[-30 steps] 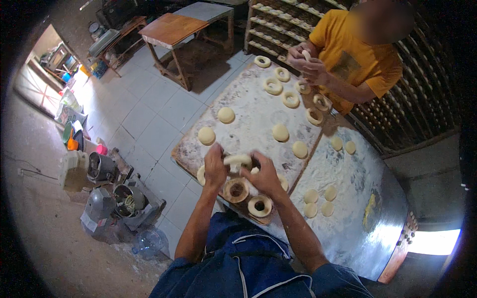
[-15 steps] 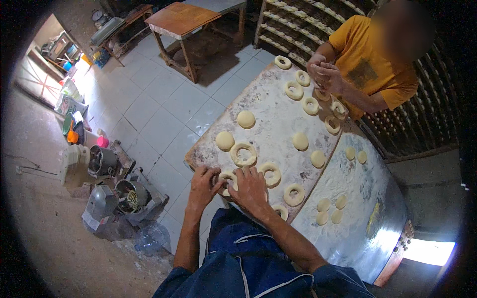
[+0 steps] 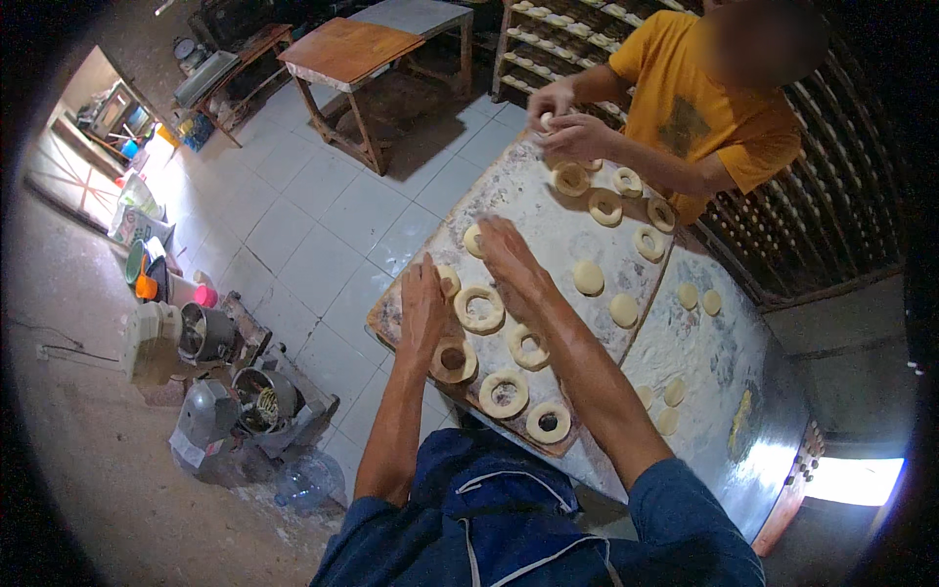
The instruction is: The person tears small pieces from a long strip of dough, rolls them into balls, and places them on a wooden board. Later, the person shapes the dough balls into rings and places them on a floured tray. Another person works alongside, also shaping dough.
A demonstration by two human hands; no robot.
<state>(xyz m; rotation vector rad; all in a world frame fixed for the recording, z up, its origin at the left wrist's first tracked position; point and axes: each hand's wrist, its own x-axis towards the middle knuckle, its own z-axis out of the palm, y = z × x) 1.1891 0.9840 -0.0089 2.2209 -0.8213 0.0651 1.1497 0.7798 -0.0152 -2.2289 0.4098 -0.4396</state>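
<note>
My left hand (image 3: 421, 305) rests at the floured board's left side, fingers stretched along a round dough disc (image 3: 449, 281) that it partly covers. Farther up the board, my right hand (image 3: 512, 259) reaches with extended fingers to another dough disc (image 3: 472, 241), also partly hidden. Neither disc is lifted. A large dough ring (image 3: 462, 309) lies between my forearms. Nearer to me are more rings, including one (image 3: 437, 367) beside my left wrist and another (image 3: 487, 394) close to the board's front edge. Two plain discs, one here (image 3: 588, 277), lie right of my right forearm.
Across the board, a co-worker in a yellow shirt (image 3: 704, 108) handles a small dough piece near several rings. A metal-topped table (image 3: 724, 421) with dough rounds adjoins at right. Racks of dough (image 3: 841, 205) stand behind. Mixers (image 3: 264, 396) and a clear bottle (image 3: 309, 479) are at left.
Both my hands have left the ring near the front edge and moved farther up the board to two discs. The co-worker's hands have shifted left.
</note>
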